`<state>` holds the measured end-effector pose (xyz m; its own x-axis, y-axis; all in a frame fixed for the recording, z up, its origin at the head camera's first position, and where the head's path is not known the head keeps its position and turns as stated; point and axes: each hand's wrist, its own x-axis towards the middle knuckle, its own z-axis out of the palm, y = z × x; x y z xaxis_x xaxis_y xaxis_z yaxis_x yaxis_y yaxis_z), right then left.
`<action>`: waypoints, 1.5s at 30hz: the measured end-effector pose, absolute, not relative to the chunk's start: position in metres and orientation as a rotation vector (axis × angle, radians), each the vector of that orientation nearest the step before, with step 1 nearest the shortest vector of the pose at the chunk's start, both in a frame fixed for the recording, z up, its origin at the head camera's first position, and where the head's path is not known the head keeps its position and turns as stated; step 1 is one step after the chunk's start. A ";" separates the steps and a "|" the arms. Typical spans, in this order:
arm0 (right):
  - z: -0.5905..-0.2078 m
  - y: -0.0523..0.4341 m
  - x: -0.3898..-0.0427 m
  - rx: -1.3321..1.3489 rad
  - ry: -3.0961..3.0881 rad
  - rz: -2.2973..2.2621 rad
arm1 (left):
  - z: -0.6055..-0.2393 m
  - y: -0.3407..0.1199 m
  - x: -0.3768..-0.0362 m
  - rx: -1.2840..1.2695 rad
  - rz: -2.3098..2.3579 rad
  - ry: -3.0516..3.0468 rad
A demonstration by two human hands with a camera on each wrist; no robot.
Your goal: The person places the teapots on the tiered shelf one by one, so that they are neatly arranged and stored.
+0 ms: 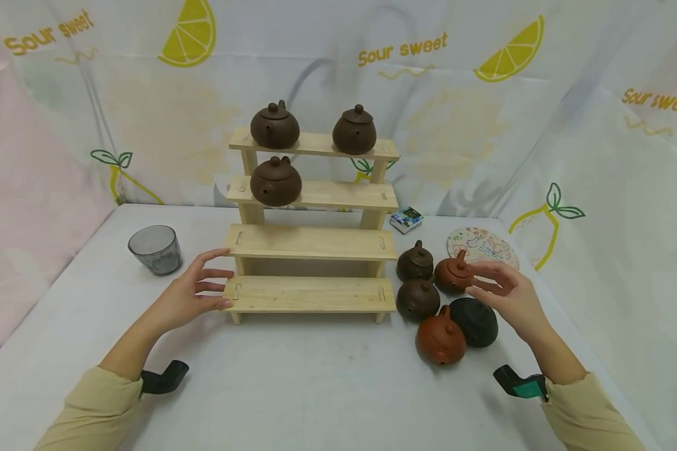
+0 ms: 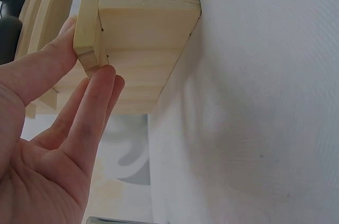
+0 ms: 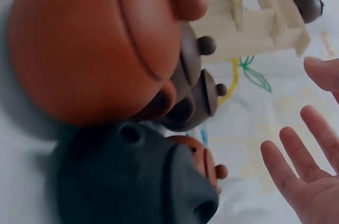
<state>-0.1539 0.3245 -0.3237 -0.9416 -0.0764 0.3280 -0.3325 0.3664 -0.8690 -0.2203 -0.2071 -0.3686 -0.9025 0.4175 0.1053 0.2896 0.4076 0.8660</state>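
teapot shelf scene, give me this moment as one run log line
left hand: open, fingers touching wooden shelf left end | right hand: open, beside orange-brown teapot | shelf: three teapots | table: five teapots

white-covered table (image 1: 316, 376): bears a four-tier pale wooden stepped rack (image 1: 310, 241) at centre back, a ribbed grey glass cup (image 1: 155, 249) to its left, and a small blue printed box (image 1: 406, 219) and a round patterned coaster (image 1: 482, 246) to its right rear. just right of the rack, in a close cluster on the cloth: two dark brown teapots (image 1: 416, 282), two reddish-brown teapots (image 1: 441, 338), one black teapot (image 1: 475, 321). rack holds two dark brown teapots on the top tier (image 1: 316, 128), one on the second tier (image 1: 275, 180); the lower two tiers bear no pots.
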 end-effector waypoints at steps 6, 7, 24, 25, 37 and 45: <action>-0.335 0.339 -0.143 0.311 -2.417 1.622 | -0.369 -0.205 -0.222 0.642 1.504 2.540; -0.337 0.341 -0.141 0.291 -2.432 1.608 | -0.369 -0.205 -0.222 0.643 1.501 2.542; -0.364 0.363 -0.129 -0.099 -2.850 1.382 | -0.368 -0.207 -0.220 0.621 1.497 2.540; -0.365 0.363 -0.130 -0.097 -2.861 1.399 | -0.368 -0.207 -0.220 0.621 1.498 2.540; -0.372 0.368 -0.138 0.042 -2.947 1.453 | -0.366 -0.207 -0.219 0.599 1.508 2.528; -0.373 0.369 -0.141 0.035 -2.977 1.453 | -0.367 -0.207 -0.220 0.593 1.504 2.524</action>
